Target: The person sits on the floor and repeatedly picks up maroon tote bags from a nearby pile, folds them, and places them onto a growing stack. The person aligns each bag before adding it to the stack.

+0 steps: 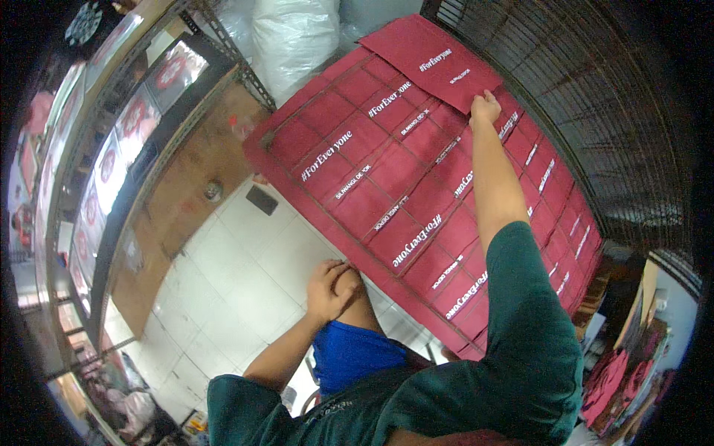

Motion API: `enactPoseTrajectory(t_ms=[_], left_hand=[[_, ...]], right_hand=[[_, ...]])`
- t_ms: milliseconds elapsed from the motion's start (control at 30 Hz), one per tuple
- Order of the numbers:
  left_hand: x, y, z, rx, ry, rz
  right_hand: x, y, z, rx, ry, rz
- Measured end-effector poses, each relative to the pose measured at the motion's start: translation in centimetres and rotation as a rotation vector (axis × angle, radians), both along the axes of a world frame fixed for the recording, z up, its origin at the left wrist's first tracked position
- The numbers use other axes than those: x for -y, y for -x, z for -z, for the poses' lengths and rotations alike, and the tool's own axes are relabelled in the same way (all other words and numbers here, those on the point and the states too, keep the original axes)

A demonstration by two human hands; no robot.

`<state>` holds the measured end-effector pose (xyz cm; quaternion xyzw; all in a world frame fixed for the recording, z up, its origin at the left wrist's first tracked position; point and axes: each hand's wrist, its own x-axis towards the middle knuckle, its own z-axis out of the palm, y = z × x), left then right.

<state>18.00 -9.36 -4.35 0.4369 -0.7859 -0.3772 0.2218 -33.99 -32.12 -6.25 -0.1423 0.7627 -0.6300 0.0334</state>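
Note:
My right hand (485, 109) reaches to the far side and pinches the near corner of a loose red printed sheet (439, 63). That sheet looks like flat cloth with white lettering. It lies at a slant over the far end of a broad red surface (357, 175), which is crossed by thin dark grid lines and covered with similar white-printed red pieces. Whether those pieces are separate or layered, I cannot tell. My left hand (329, 290) rests on my bare knee beside the near edge of the red surface, fingers laid over the knee and holding nothing.
Clear plastic-wrapped bundles (294, 44) stand behind the far left corner. On the left, a metal shelf (156, 171) holds printed sheets above a brown board (186, 178). A dark slatted rack (565, 111) borders the right side. Pink and red cloths (606, 383) lie at the lower right.

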Motion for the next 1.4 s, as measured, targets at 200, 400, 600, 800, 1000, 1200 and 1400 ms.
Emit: enactPoseTrajectory(t_ms=[200, 400, 600, 800, 1000, 1200, 1400], left_hand=[[-0.5, -0.9, 0.6, -0.007, -0.034, 0.005], [0.1, -0.9, 0.9, -0.001, -0.015, 0.055], [0.2, -1.0, 0.8, -0.039, -0.017, 0.08], [-0.4, -1.6, 1.0, -0.038, -0.005, 0.074], [-0.8, -2.4, 2.0, -0.07, 0.028, 0.083], [-0.3, -3.2, 2.2, -0.094, 0.079, 0.153], [-1.3, -4.7, 4.5, -0.096, 0.058, 0.152]], right_hand=[[-0.2, -2.5, -3.3, 0.013, -0.254, -0.043], [0.2, -0.3, -1.6, -0.102, -0.361, 0.035], [-0.3, -0.3, -1.6, -0.194, -0.458, 0.023], [-2.7, -3.3, -5.4, -0.461, -0.338, 0.154], [-12.5, -4.0, -8.7, -0.453, -0.044, 0.053], [-33.8, -5.9, -9.0, -0.197, 0.06, -0.236], [-55.3, -9.7, -11.0, -0.183, 0.09, 0.223]])
